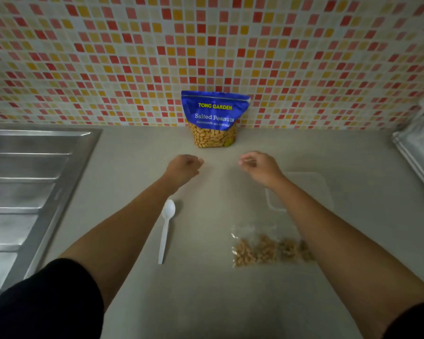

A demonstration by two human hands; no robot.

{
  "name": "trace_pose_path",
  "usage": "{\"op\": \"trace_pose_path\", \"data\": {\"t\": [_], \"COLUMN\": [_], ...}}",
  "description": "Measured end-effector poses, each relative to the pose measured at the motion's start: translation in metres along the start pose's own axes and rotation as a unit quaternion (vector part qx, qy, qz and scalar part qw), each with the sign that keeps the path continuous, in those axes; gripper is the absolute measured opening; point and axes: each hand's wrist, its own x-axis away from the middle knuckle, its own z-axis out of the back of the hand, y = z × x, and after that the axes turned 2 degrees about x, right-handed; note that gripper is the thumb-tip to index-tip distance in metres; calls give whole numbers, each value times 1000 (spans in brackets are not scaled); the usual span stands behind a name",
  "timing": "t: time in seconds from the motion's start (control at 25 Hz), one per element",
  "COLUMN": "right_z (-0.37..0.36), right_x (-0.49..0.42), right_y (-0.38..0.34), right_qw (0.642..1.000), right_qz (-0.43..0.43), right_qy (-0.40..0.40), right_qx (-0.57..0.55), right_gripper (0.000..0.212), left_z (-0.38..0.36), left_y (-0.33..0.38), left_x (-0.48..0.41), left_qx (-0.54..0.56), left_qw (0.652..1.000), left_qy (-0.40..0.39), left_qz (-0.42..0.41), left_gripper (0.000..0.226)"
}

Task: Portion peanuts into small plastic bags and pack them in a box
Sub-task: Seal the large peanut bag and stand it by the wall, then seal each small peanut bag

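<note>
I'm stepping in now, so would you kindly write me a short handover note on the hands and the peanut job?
Left hand: loosely closed, holding nothing visible.
Right hand: fingers curled; whether it pinches anything is unclear.
Peanut pouch stands at the tiled wall.
White spoon lies under the left forearm.
Filled small bags lie in a row on the counter.
Clear box looks empty: packing is left.

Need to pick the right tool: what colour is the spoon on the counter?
White, plain plastic. The spoon shows best in the head view, lying between the two forearms.
</note>
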Motion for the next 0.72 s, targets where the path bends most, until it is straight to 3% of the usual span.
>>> {"op": "trace_pose_path", "data": {"t": [0.2,0.48,0.72], "right_z": [-14,-27,-37], "right_x": [71,102,112], "right_y": [34,62,67], "right_qw": [992,953,922], "right_qz": [63,136,167], "right_qy": [-68,-118,-111], "right_qx": [91,242,331], "right_gripper": [23,30,26], "left_z": [-38,-77,-103], "left_y": [-37,-60,-70], "left_x": [76,117,121], "left_qx": [-183,-198,-269], "left_qw": [980,978,958], "left_qy": [-66,-44,-7], "left_qz": [-40,-39,-100], "left_gripper": [26,28,28]}}
